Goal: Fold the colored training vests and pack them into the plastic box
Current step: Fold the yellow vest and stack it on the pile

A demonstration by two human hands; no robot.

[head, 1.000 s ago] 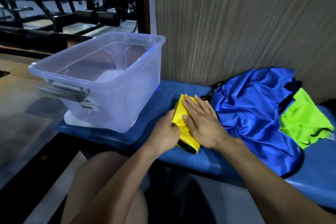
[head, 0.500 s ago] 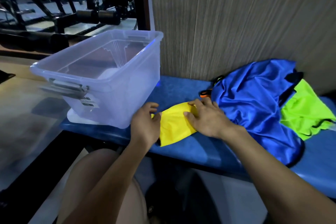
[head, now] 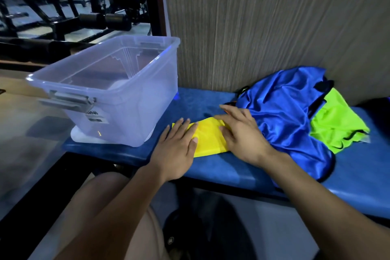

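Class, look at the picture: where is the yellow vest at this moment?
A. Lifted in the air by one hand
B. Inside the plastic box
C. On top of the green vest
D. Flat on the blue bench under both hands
D: the yellow vest lies on the blue bench, with the left hand and right hand pressing flat on it, beside the plastic box.

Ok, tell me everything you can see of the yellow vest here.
The yellow vest is a small folded bundle of thin, smooth, slightly shiny fabric, plain yellow where it shows. It lies flat on the blue bench, between the plastic box and the blue vest, not inside the box. Both hands lie open on it: the left hand covers its left end, the right hand its right end, so only the middle strip and a left corner show.
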